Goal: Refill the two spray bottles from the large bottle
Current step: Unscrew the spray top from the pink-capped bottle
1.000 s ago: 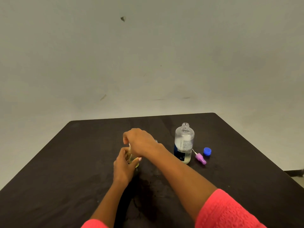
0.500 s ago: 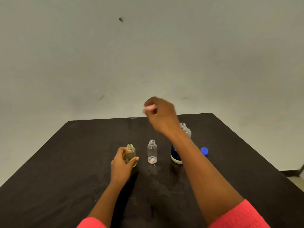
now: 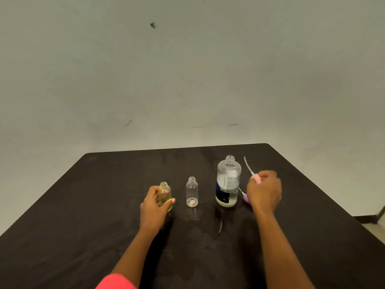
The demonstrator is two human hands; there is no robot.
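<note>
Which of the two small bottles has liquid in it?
The yellow-tinted small bottle, gripped by the left hand. The clear small bottle to its right stands free and looks nearly empty.

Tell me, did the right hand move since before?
Yes. The right hand, gripping a pink spray top, went from left of the big bottle to its right side.

Half-hidden by the right hand
The right hand (image 3: 264,192) covers most of the pink sprayer (image 3: 256,180) it pinches and the purple sprayer (image 3: 245,198) behind it; print on the large bottle (image 3: 228,180) is too small to read.
</note>
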